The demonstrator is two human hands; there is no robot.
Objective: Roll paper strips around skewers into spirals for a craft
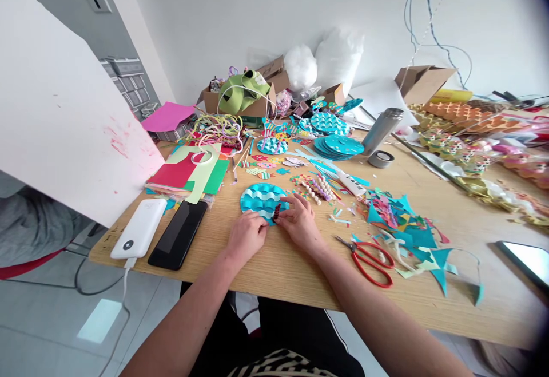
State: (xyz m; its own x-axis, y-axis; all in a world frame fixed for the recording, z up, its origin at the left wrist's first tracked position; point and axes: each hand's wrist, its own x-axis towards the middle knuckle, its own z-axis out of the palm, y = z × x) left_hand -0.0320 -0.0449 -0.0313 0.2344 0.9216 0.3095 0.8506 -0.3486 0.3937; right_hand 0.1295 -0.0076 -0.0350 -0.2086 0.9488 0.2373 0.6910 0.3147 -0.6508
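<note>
In front of me lies a round blue paper disc (257, 189) with wavy raised strips in light and darker blue across it. At its near edge, my left hand (249, 234) is closed, with thumb and curled fingers gripping the rim. My right hand (299, 222) bends over the disc's right side. Its thumb and fingers close around a small dark red coiled strip (277, 211), which stands on the lower right of the disc. Whether the strip is stuck to the disc I cannot tell.
Red-handled scissors (373, 260) and blue paper scraps (418, 239) lie to the right. A glue tube (351, 183), paper fish (259, 172) and stacked blue discs (338, 147) sit beyond. A black phone (179, 234) and white power bank (139, 228) are left, a steel flask (383, 131) behind.
</note>
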